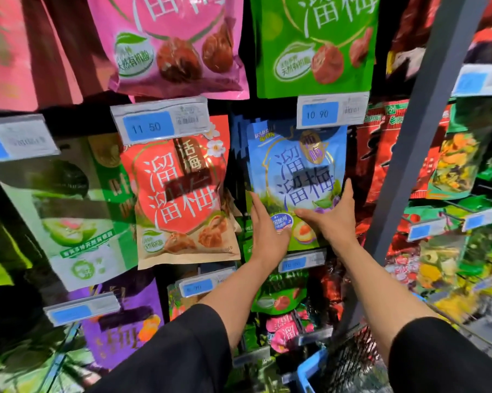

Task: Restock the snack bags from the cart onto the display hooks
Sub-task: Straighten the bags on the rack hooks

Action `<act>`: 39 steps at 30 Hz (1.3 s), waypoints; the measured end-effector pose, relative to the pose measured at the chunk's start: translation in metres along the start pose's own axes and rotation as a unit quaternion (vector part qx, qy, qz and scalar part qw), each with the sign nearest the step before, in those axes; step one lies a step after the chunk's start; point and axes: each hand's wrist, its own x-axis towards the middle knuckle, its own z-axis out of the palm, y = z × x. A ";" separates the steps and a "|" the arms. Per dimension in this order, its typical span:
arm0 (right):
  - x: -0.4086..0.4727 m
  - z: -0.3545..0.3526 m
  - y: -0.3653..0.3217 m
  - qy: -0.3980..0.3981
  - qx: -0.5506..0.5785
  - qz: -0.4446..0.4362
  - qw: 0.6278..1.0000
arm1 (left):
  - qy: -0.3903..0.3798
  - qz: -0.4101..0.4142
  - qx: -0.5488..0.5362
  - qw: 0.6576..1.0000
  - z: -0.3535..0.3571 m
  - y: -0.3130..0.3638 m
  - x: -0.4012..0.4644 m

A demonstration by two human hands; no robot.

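held bag [297,177] between hands: left [267,231], right [331,219] | price tag [331,110] above | cart [349,361] below-right

Black sleeves [182,350], bare forearms [233,293]
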 end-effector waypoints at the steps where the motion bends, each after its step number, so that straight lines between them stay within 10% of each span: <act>1: -0.007 -0.001 -0.005 0.012 -0.011 0.004 1.000 | -0.001 0.013 0.004 1.000 -0.003 0.002 -0.005; 10: -0.093 0.034 -0.049 0.180 -0.059 -0.101 0.977 | 0.195 0.166 0.003 0.967 -0.088 -0.023 -0.077; 15: -0.133 0.080 -0.086 0.084 -0.026 -0.134 0.987 | 0.351 0.080 0.026 0.933 -0.161 -0.034 -0.072; 22: -0.109 0.143 -0.130 -0.132 0.000 -0.061 0.989 | 0.209 0.019 0.057 0.976 -0.199 -0.052 -0.022; 39: -0.106 0.141 -0.119 -0.032 -0.036 -0.066 0.997 | 0.164 0.088 0.063 0.980 -0.168 -0.067 -0.037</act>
